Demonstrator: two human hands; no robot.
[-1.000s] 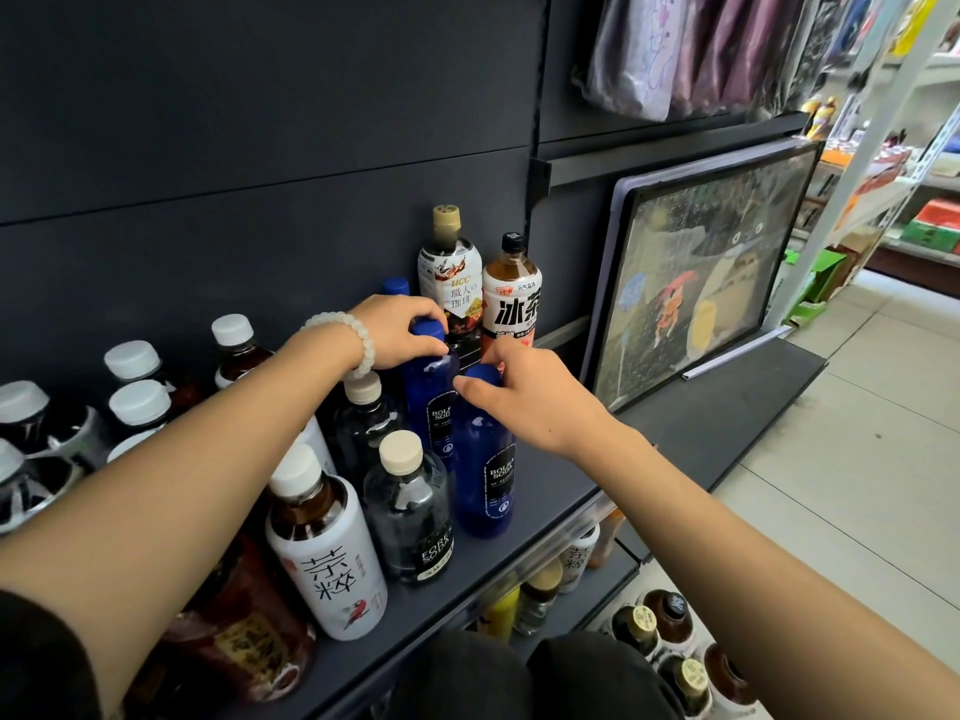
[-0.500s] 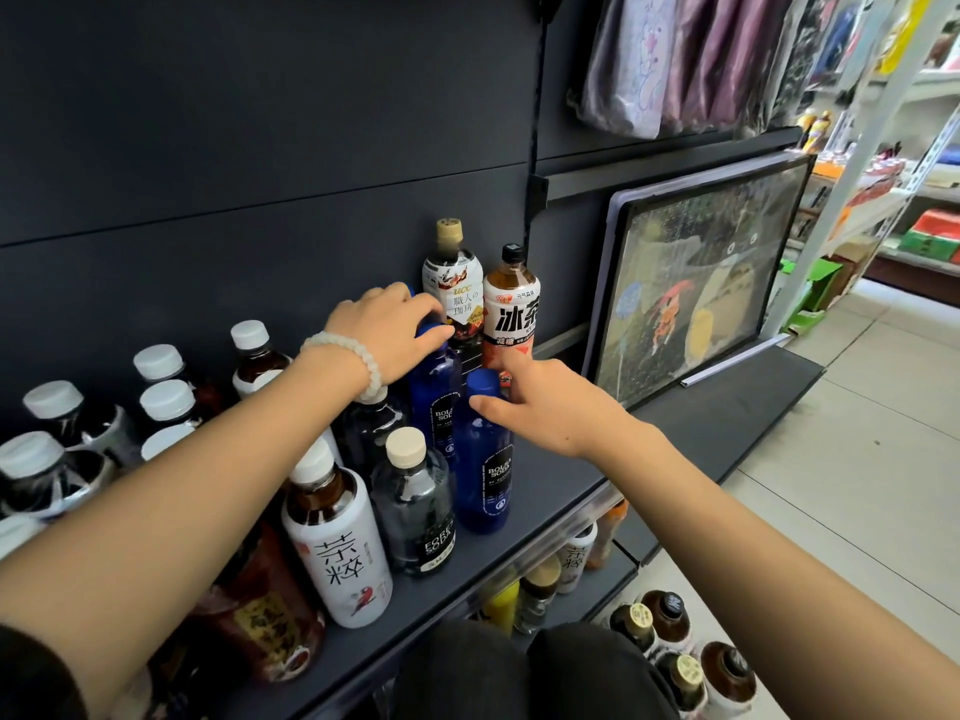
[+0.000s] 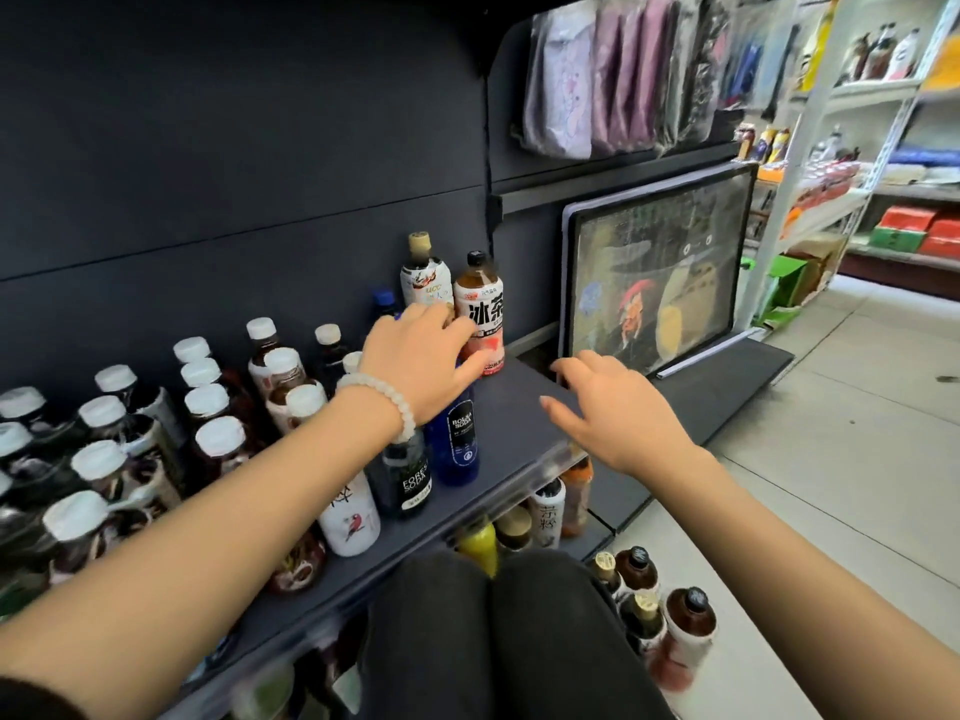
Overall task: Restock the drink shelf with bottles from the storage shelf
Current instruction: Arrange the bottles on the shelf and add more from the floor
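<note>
Dark shop shelving with a matte back panel; drink shelf (image 3: 519,407) runs from lower left toward centre right, its right part bare.

Left portion of shelf: rows of white-capped bottles (image 3: 208,402) with dark contents, packed close together. Front row, left to right: white tea bottle (image 3: 349,517) with a red bird mark, dark soda bottle (image 3: 408,478), blue soda bottle (image 3: 460,433). All three stand upright, just beside one another.

Back of shelf, against the panel: coffee bottle (image 3: 423,275) with tan cap, and iced tea bottle (image 3: 480,314) with black cap and large characters on its label. Both upright, side by side. A second blue cap (image 3: 383,298) shows behind the hand.

Left hand (image 3: 415,361): wrist carries a white bead bracelet (image 3: 387,400). The hand lies over the top of the blue soda bottle, fingers spread and reaching toward the foot of the iced tea bottle; whether the grip closes on the cap beneath cannot be told.

Right hand (image 3: 613,402): above the bare shelf, apart from every bottle, fingers loosely spread, grip open and holding nothing.

Right of shelf: framed picture (image 3: 654,278) leaning against the panel. Above it, packaged cloth goods (image 3: 623,75) hang in clear bags.

Lower shelf: further bottles (image 3: 550,511) under the shelf edge. Floor: a cluster of dark-capped bottles (image 3: 670,615) beside the person's knees (image 3: 493,641).
</note>
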